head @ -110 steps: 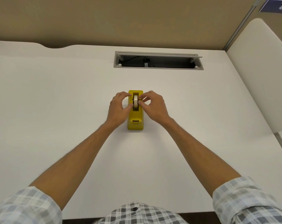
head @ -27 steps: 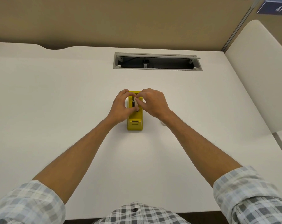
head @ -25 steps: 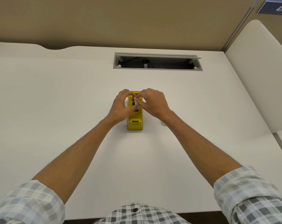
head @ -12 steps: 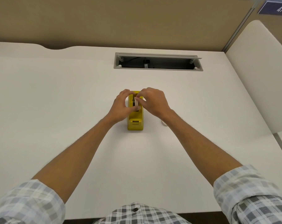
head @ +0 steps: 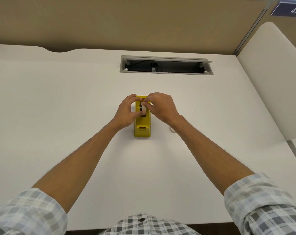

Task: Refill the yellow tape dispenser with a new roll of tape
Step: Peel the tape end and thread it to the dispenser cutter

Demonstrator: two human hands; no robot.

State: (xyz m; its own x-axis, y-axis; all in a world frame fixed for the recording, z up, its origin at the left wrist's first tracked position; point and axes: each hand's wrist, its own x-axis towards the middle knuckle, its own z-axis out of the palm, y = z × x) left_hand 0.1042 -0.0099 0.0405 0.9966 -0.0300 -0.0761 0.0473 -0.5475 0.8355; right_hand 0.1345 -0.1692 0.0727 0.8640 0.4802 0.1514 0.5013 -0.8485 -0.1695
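Both forearms extended over the desk (head: pixel 59 99); left hand (head: pixel 127 112) and right hand (head: pixel 160 107), fingers curled, pinch the tape roll (head: pixel 143 108) above the yellow tape dispenser (head: pixel 142 128).

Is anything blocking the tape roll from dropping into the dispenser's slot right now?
Nothing visible does. The tape roll sits directly over the open slot of the yellow dispenser, pinched between the left hand and right hand. The slot floor itself is hidden by the roll and fingers.
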